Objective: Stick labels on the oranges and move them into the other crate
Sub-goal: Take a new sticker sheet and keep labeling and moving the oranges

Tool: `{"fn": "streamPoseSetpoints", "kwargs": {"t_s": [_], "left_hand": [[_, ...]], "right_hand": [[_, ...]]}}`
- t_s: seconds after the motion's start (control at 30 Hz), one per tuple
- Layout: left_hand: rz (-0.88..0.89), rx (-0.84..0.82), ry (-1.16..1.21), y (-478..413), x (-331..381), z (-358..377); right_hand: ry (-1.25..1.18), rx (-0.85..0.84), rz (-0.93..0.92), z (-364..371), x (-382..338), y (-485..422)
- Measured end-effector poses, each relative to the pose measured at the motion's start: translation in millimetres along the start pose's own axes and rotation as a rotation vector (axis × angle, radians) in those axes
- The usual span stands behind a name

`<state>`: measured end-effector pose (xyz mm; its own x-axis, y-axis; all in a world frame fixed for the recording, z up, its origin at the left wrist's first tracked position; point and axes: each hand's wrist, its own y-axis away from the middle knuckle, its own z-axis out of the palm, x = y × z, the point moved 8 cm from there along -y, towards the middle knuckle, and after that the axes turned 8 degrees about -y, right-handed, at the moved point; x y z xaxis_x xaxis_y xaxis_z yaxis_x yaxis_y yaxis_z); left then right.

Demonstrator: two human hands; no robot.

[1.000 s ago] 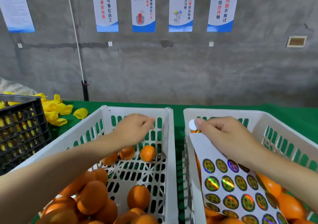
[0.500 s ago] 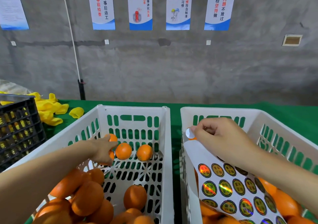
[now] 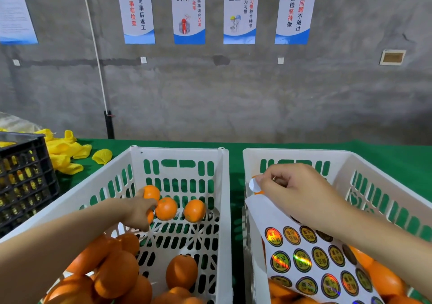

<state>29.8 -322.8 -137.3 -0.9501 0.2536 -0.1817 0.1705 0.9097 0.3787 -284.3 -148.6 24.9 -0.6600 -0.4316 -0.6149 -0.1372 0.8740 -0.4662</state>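
Observation:
Two white slotted crates stand side by side on a green table. In the left crate (image 3: pixel 177 154) my left hand (image 3: pixel 138 212) is down at the far end, fingers closed round an orange (image 3: pixel 151 192) beside two loose oranges (image 3: pixel 166 208). Several more oranges (image 3: pixel 117 273) pile at the crate's near end. Over the right crate (image 3: pixel 346 161) my right hand (image 3: pixel 297 193) pinches a round label (image 3: pixel 254 185), seen from its white back. A label sheet (image 3: pixel 311 261) with shiny round stickers lies under that hand, over the oranges (image 3: pixel 383 280) in the right crate.
A black crate (image 3: pixel 25 177) stands at the left edge. Yellow foam fruit nets (image 3: pixel 65 154) lie on the green table behind it. A grey wall with hanging posters (image 3: pixel 189 11) rises behind the table, and a black post (image 3: pixel 109 124) stands against it.
My left hand dropped from above the left crate's far wall down onto an orange on the floor and closed round it. My right hand kept the label and barely moved.

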Motion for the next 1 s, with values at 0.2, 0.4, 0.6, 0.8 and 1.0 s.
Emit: {"fn": "streamPoseSetpoints", "kwargs": {"t_s": [0.2, 0.4, 0.6, 0.8, 1.0], "left_hand": [[0.018, 0.132, 0.079, 0, -12, -11], [-0.047, 0.278, 0.307, -3, -25, -27], [-0.038, 0.17, 0.331, -4, -19, -19], [-0.058, 0.025, 0.355, -6, -9, -1], [-0.168, 0.14, 0.269, -4, -16, -17]], "right_hand": [[0.02, -0.023, 0.009, 3, -1, 0], [0.019, -0.014, 0.008, 1, -2, -1], [0.02, -0.033, 0.008, 2, -3, 1], [0.028, -0.048, 0.006, 3, -4, 1], [0.002, -0.067, 0.029, 4, -3, 2]]}}
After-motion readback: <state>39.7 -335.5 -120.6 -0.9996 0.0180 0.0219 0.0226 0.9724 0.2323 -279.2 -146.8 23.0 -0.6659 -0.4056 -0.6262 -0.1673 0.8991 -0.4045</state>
